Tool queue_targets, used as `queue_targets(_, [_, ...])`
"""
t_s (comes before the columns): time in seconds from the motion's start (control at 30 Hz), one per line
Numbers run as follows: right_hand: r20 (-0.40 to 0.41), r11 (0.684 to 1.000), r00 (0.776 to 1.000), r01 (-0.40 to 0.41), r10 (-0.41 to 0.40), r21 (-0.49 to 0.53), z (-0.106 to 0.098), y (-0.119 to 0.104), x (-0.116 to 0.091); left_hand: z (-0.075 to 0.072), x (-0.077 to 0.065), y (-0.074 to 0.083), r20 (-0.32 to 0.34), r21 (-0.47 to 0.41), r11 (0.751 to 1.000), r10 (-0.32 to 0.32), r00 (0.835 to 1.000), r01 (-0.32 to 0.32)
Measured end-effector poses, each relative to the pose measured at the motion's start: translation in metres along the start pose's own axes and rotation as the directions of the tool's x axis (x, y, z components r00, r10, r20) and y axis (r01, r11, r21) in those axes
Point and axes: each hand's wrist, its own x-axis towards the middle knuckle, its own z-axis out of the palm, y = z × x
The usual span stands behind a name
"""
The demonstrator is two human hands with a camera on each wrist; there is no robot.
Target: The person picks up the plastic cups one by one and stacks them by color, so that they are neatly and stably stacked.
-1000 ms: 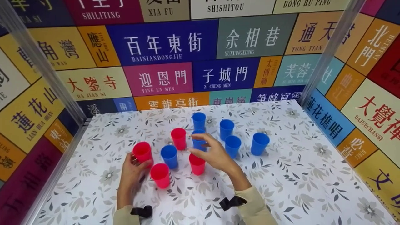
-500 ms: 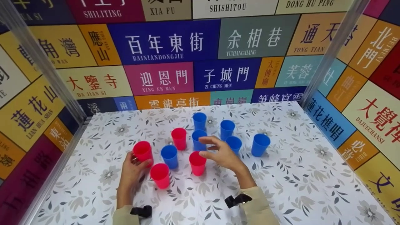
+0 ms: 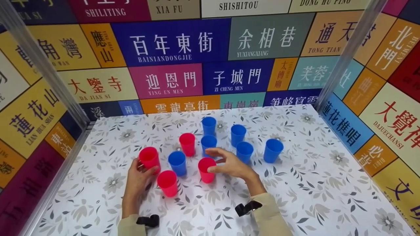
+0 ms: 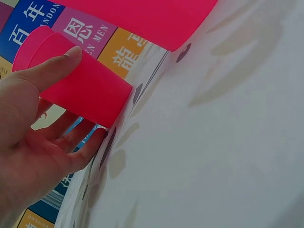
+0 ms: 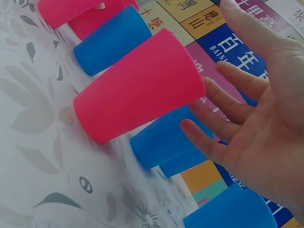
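My left hand grips the leftmost red cup, which stands upright on the table. In the left wrist view the thumb lies along that cup's near side and the fingers reach behind it. My right hand is beside another red cup, thumb and fingers spread at its rim. The right wrist view shows this hand with its fingers apart and not closed round the cup. Between the hands stand a blue cup and a red cup; a further red cup is behind them.
Just behind my right hand are a blue cup and another blue cup. More blue cups stand farther back and to the right, including one blue cup. A floral cloth covers the table, with sign-printed walls around it.
My right hand has moved from over the blue cup, back to the right and then down toward the nearer red cup. My left hand keeps its hold in the same place.
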Motion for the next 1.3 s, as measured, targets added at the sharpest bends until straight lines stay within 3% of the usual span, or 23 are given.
queue_targets(0.43, [0.107, 0.998, 0.993, -0.056, 0.059, -0.025, 0.004, 0.013, 0.003, 0.000, 0.001, -0.003, 0.003, 0.015, 1.000, 0.023, 1.000, -0.023])
queue_targets(0.73, [0.089, 0.994, 0.991, -0.098, 0.101, -0.046, 0.007, 0.017, 0.005, 0.000, 0.000, -0.001, -0.006, -0.008, 1.000, -0.010, 1.000, 0.009])
queue_targets(0.93, [0.041, 0.995, 0.994, -0.097, 0.097, 0.009, 0.010, 0.019, 0.007, 0.000, 0.000, -0.001, -0.007, -0.018, 1.000, -0.019, 1.000, 0.019])
queue_targets(1.3, [-0.023, 0.996, 0.996, -0.080, 0.081, 0.042, 0.014, 0.008, 0.009, 0.000, 0.002, -0.003, -0.004, -0.002, 1.000, 0.018, 1.000, -0.018])
